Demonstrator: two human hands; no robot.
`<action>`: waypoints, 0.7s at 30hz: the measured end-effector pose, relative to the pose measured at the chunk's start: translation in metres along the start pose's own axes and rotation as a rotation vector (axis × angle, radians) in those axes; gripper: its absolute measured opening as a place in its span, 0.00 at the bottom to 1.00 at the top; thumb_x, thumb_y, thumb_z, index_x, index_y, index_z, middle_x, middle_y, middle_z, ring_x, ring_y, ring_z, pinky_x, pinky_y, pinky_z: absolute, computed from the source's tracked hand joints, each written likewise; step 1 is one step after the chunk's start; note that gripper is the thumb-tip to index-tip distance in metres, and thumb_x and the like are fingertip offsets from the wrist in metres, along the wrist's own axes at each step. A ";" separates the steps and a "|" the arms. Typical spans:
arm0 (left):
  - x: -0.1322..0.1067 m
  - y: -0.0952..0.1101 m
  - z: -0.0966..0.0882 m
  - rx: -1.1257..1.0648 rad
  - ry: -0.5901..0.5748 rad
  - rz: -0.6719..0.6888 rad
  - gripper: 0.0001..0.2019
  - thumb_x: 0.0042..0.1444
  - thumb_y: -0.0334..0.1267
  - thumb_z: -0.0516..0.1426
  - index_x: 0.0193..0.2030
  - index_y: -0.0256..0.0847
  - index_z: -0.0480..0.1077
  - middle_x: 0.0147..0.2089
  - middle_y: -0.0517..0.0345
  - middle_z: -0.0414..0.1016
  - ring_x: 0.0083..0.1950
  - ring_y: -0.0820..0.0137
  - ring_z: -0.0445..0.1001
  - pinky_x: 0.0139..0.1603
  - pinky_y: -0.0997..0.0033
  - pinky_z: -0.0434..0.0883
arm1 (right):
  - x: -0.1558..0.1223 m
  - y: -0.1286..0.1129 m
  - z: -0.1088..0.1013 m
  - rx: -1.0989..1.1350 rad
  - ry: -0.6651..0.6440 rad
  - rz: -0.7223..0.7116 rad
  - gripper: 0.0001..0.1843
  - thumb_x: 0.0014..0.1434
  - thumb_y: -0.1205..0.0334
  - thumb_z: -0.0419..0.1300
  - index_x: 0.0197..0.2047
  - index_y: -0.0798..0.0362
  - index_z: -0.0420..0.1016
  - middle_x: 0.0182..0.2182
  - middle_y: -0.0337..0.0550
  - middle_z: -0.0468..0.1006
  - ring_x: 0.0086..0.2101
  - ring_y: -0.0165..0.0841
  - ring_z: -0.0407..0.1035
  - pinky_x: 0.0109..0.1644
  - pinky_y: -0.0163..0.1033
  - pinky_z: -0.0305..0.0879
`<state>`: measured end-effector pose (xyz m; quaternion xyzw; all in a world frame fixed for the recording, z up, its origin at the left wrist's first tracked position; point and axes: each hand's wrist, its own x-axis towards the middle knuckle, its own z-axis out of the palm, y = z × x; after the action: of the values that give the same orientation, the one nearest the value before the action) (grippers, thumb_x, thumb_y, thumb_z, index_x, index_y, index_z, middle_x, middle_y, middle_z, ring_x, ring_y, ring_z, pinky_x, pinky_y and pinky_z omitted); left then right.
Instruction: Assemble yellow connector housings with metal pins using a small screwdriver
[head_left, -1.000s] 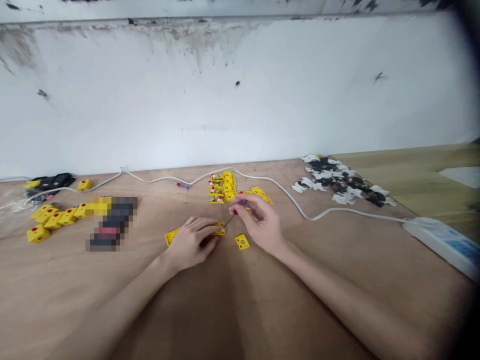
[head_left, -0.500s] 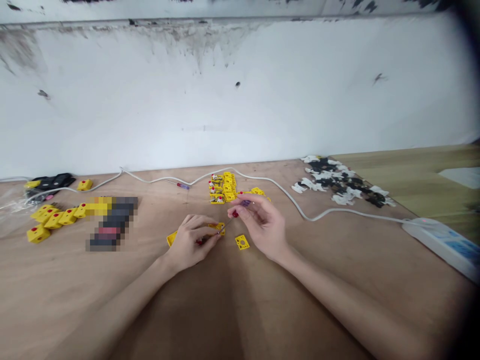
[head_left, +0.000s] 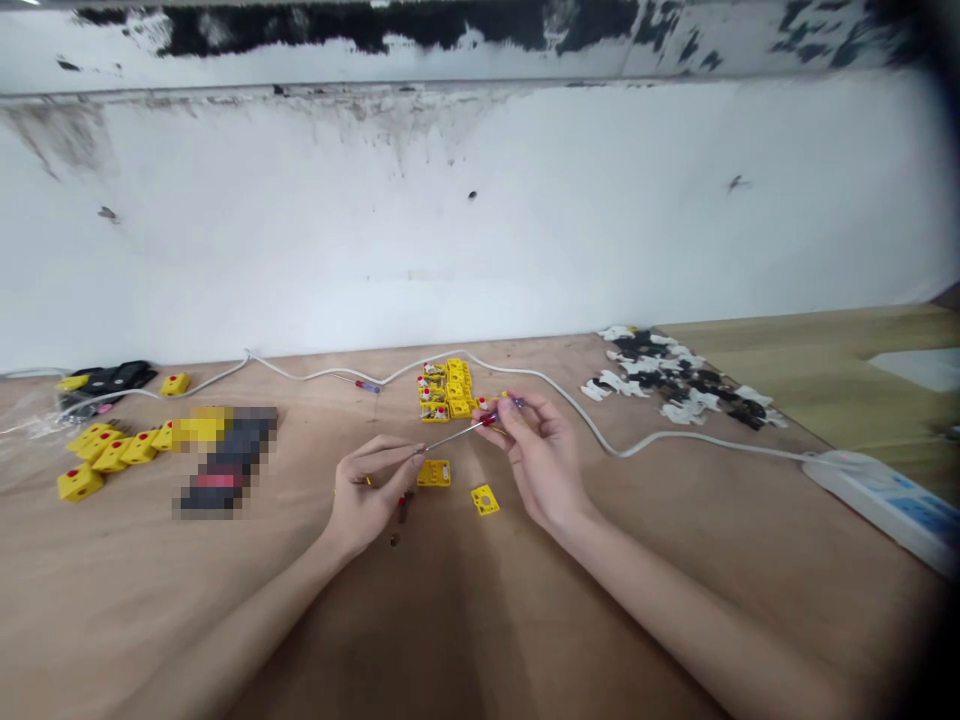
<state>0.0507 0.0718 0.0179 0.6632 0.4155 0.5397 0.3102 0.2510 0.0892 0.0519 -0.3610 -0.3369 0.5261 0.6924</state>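
My right hand (head_left: 546, 455) is closed on a screwdriver (head_left: 454, 436), whose red and purple handle lies between the fingers. Its thin metal shaft slants down and left to my left hand (head_left: 373, 490). There the thumb and fingertips pinch together at the shaft's tip; any small piece between them is too small to make out. Just below that tip lies an open yellow plastic housing (head_left: 434, 474) on the wooden table. A flat yellow cover (head_left: 485, 499) rests between the hands. Small dark and red parts (head_left: 403, 506) lie under the left thumb, and a tiny dark piece (head_left: 394, 540) sits nearer me.
Several yellow housings with red buttons (head_left: 446, 390) stand grouped behind the hands. Finished-looking yellow boxes (head_left: 112, 455) line the left. A second screwdriver (head_left: 367, 386) lies near a white cable (head_left: 540, 373) leading to a power strip (head_left: 877, 490). Black and white pieces (head_left: 679, 375) are heaped at right.
The screwdriver has lifted off the yellow housing and lies flatter. My left fingers have risen from the housing, uncovering it and the small parts below. The view has tilted up slightly.
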 end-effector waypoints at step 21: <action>-0.005 0.005 0.006 -0.022 0.044 0.008 0.07 0.60 0.38 0.62 0.42 0.43 0.82 0.40 0.52 0.81 0.40 0.66 0.78 0.41 0.69 0.76 | -0.005 0.025 -0.010 0.167 0.038 0.306 0.12 0.49 0.59 0.75 0.33 0.51 0.77 0.32 0.38 0.81 0.39 0.34 0.79 0.56 0.46 0.75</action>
<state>0.0572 0.0652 0.0185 0.6494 0.4136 0.5597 0.3063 0.2460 0.0875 0.0248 -0.3593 -0.2202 0.6444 0.6381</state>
